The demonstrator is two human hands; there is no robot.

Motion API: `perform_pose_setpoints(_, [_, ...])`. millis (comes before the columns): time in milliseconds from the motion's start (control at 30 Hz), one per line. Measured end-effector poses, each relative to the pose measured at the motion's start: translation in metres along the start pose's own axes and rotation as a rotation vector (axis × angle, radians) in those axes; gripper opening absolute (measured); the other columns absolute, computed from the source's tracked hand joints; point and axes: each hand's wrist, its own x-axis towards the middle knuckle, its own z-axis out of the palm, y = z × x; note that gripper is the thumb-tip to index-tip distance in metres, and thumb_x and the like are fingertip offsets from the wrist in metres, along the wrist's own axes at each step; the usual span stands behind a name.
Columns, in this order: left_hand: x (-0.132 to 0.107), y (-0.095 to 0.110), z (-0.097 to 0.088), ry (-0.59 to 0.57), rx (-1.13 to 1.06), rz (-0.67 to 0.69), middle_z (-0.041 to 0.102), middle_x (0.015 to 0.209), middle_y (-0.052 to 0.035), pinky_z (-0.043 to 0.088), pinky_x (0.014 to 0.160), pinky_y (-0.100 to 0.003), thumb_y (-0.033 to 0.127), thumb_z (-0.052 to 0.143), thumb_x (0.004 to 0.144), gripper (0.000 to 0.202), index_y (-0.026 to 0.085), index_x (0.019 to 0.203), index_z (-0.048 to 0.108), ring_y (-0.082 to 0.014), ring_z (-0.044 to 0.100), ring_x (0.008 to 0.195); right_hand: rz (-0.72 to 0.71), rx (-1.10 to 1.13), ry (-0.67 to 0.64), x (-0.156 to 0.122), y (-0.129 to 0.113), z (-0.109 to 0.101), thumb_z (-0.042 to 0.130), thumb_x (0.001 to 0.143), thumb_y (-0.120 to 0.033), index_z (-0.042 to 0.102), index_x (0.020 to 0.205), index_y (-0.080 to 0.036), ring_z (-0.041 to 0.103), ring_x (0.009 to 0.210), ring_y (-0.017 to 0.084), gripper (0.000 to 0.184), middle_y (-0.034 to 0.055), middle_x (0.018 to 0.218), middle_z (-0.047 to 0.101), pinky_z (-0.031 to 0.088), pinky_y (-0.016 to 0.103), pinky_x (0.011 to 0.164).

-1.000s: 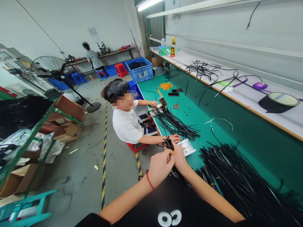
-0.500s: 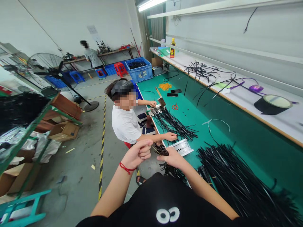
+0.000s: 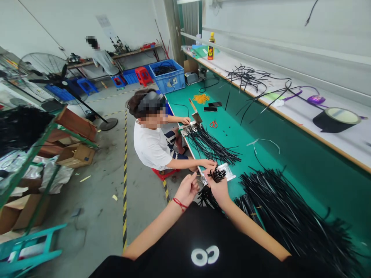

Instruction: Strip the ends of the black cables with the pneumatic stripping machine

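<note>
The right hand [image 3: 218, 188] is closed around a bundle of black cable pieces [image 3: 216, 173], their cut ends fanning out above the fist, just off the near edge of the green worktop [image 3: 249, 133]. The left hand [image 3: 189, 188], a red string at its wrist, is curled beside it with fingertips pinched together close to the bundle; whether it grips anything cannot be made out. More black ends [image 3: 206, 196] hang below the right hand.

Across the corner of the worktop, a seated co-worker in a white T-shirt [image 3: 150, 148] rests one hand [image 3: 209, 164] near a small white sheet [image 3: 227, 172] and the other hand [image 3: 185, 121] by a metal jig [image 3: 193, 121], with a spread of black cable lengths [image 3: 213, 146] lying between them. A large heap of black cables [image 3: 290, 220] covers the near right of the worktop. Farther along lie red-handled scissors [image 3: 213, 124], two phones [image 3: 212, 106] and a pile of orange rubber bands [image 3: 201, 99]. A roll of black tape [image 3: 334, 120] sits on the raised white shelf [image 3: 304, 112]. A blue crate [image 3: 168, 76] stands at the worktop's far end, and a pedestal fan [image 3: 55, 79] on the floor.
</note>
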Motion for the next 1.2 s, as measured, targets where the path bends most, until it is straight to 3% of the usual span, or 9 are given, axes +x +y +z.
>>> perform_pose_setpoints(100, [0.006,0.001,0.009,0.014,-0.048,0.161,0.068,0.067,0.0056,0.057,0.072,-0.018,0.064,0.100,0.062,0.068,0.020,0.070,0.049,-0.0057,0.066,0.063,-0.034,-0.002,0.013,0.000,-0.003,0.002,0.068,0.098,-0.047,0.078,0.116,-0.020,0.075,0.102,0.032,0.035,0.0131,0.106,0.079,0.063,0.047,0.091])
perform_pose_setpoints(200, [0.002,0.006,0.016,-0.066,-0.027,0.324,0.083,0.100,-0.0033,0.060,0.092,-0.025,0.059,0.095,0.075,0.052,0.019,0.078,0.061,-0.0124,0.078,0.093,-0.078,-0.009,-0.005,0.003,-0.006,-0.002,0.063,0.102,-0.046,0.076,0.126,-0.021,0.074,0.110,0.034,0.038,0.0139,0.108,0.079,0.062,0.050,0.095])
perform_pose_setpoints(367, [-0.009,0.015,0.014,-0.311,0.127,0.533,0.085,0.120,-0.0102,0.061,0.103,-0.033,0.045,0.103,0.070,0.047,0.022,0.103,0.078,-0.0243,0.080,0.115,-0.158,-0.013,-0.170,0.001,-0.004,-0.013,0.068,0.099,-0.053,0.078,0.113,-0.024,0.075,0.105,0.034,0.034,0.0115,0.106,0.081,0.061,0.049,0.096])
perform_pose_setpoints(600, [-0.021,0.028,0.008,-0.515,0.384,0.702,0.079,0.138,-0.0066,0.058,0.113,-0.036,0.036,0.098,0.079,0.062,0.035,0.135,0.072,-0.0263,0.073,0.133,-0.162,-0.005,-0.432,0.006,0.006,-0.028,0.073,0.082,-0.083,0.067,0.074,-0.023,0.063,0.061,0.023,0.062,0.0036,0.065,0.067,0.052,0.035,0.060])
perform_pose_setpoints(733, [-0.031,0.043,0.014,-0.562,0.589,0.724,0.080,0.135,-0.0103,0.057,0.116,-0.042,0.037,0.100,0.073,0.067,0.029,0.135,0.076,-0.0325,0.073,0.132,-0.139,-0.050,-0.503,0.010,-0.001,-0.035,0.092,0.073,-0.060,0.067,0.069,-0.022,0.059,0.062,0.021,0.046,0.0005,0.063,0.064,0.051,0.033,0.059])
perform_pose_setpoints(833, [-0.039,0.053,0.020,-0.554,0.705,0.742,0.078,0.139,-0.0111,0.053,0.120,-0.045,0.030,0.101,0.072,0.071,0.030,0.139,0.076,-0.0343,0.070,0.136,-0.114,-0.091,-0.495,0.011,-0.010,-0.033,0.090,0.078,-0.040,0.071,0.072,-0.021,0.062,0.063,0.022,0.027,0.0012,0.066,0.068,0.052,0.033,0.060])
perform_pose_setpoints(933, [-0.044,0.058,0.026,-0.527,0.816,0.790,0.076,0.143,-0.0110,0.054,0.118,-0.043,0.024,0.095,0.080,0.068,0.032,0.144,0.073,-0.0327,0.069,0.137,-0.107,-0.108,-0.464,0.012,-0.017,-0.028,0.084,0.084,-0.031,0.079,0.087,-0.021,0.072,0.074,0.026,0.011,0.0043,0.079,0.077,0.059,0.037,0.069])
perform_pose_setpoints(1033, [-0.045,0.059,0.028,-0.491,0.886,0.839,0.077,0.141,-0.0109,0.056,0.115,-0.043,0.023,0.092,0.083,0.061,0.032,0.141,0.074,-0.0327,0.071,0.135,-0.121,-0.095,-0.419,0.013,-0.021,-0.023,0.087,0.078,-0.029,0.083,0.103,-0.023,0.077,0.095,0.033,0.026,0.0080,0.097,0.082,0.063,0.043,0.082])
perform_pose_setpoints(1200, [-0.044,0.060,0.035,-0.427,0.909,0.856,0.084,0.123,-0.0088,0.058,0.107,-0.041,0.023,0.090,0.084,0.041,0.030,0.124,0.083,-0.0314,0.077,0.119,-0.101,-0.074,-0.315,0.013,-0.020,-0.013,0.084,0.073,-0.026,0.082,0.101,-0.025,0.076,0.102,0.034,0.027,0.0092,0.100,0.082,0.065,0.042,0.081])
